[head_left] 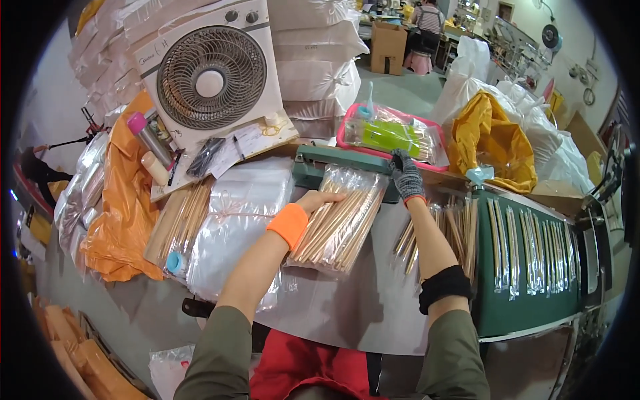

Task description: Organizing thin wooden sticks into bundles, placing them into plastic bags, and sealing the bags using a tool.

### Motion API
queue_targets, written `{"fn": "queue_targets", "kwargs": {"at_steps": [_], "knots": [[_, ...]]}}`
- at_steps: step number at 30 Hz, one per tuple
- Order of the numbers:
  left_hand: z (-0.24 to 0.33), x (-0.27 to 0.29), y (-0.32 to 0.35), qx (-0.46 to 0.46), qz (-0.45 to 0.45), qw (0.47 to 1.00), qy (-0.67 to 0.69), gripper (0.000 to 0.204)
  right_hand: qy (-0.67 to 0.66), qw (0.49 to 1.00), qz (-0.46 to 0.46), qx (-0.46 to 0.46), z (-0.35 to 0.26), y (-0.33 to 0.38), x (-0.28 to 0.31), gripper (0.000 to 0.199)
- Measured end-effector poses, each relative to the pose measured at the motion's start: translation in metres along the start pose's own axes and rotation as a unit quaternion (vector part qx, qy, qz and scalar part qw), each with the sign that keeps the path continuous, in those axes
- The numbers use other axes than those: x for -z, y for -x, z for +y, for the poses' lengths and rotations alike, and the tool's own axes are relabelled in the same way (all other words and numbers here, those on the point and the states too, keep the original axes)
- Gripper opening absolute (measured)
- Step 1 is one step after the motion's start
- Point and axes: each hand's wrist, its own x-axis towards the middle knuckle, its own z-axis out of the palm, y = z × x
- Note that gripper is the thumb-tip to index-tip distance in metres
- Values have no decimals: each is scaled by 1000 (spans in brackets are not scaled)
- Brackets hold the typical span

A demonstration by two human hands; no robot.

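A clear plastic bag full of wooden chopsticks (340, 223) lies on the grey table with its far end in a green heat sealer (333, 160). My left hand (319, 200), with an orange wristband, holds the bag's left side. My right hand (405, 175), in a grey knit glove, rests on the sealer's right end at the bag's top corner.
A stack of empty clear bags (233, 227) lies left of the filled bag, next to loose chopsticks (187, 213). A white fan (210, 77) stands behind. A green conveyor (533, 260) at right carries wrapped chopstick pairs. A pink tray (393, 133), yellow bag (493, 140) and orange bags (127, 200) surround the table.
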Motion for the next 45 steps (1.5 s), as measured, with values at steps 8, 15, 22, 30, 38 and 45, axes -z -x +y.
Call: {"fn": "queue_targets", "kwargs": {"at_steps": [8, 15, 22, 30, 38, 45], "knots": [[-8, 0, -13, -107, 8, 994, 5, 40, 265, 957, -114, -21, -141, -66, -2, 26], [-40, -18, -12, -77, 38, 996, 7, 53, -460, 835, 99, -285, 68, -16, 49, 24], [-155, 15, 340, -122, 151, 894, -403, 26, 172, 972, -119, -107, 11, 6, -19, 38], [-306, 4, 531, 38, 272, 723, -634, 68, -10, 994, -92, -63, -9, 15, 6, 77], [-309, 39, 470, -15, 239, 671, -702, 48, -381, 751, -55, -536, -127, 204, -62, 36], [-341, 26, 479, -208, 305, 628, -685, 16, -613, 520, -44, -594, -354, 382, -64, 44]]}}
